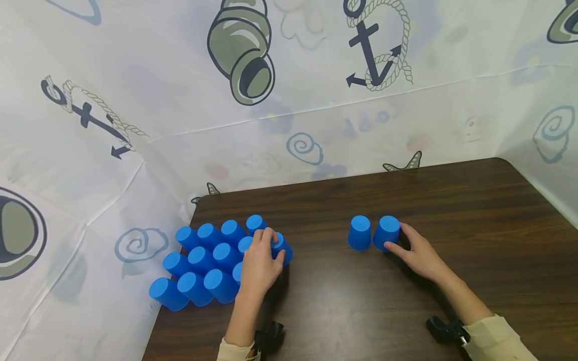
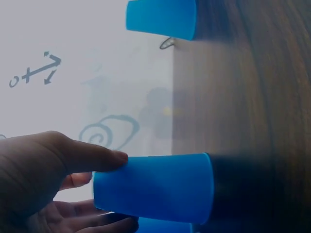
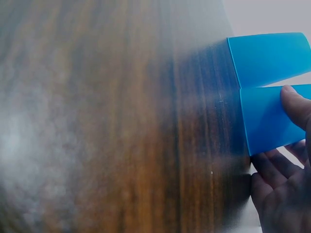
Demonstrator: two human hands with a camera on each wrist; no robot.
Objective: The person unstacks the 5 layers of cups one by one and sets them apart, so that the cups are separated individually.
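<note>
Several blue cups (image 1: 221, 285) stand upside down in close rows on the left of the table. At the right end of these rows my left hand (image 1: 261, 260) grips one blue cup (image 2: 160, 187), thumb on one side and fingers on the other. Farther right, two more upside-down cups stand side by side. My right hand (image 1: 419, 251) holds the right one of the pair, a blue cup (image 1: 387, 231), between thumb and fingers. Its neighbour, another blue cup (image 1: 359, 233), stands right beside it. In the right wrist view their rims meet at the tabletop.
The dark wood table (image 1: 338, 311) ends at a pale patterned cloth (image 1: 280, 130) behind it and at the left. A black wrist strap (image 1: 444, 331) sits on my right wrist, another black strap (image 1: 269, 337) on my left.
</note>
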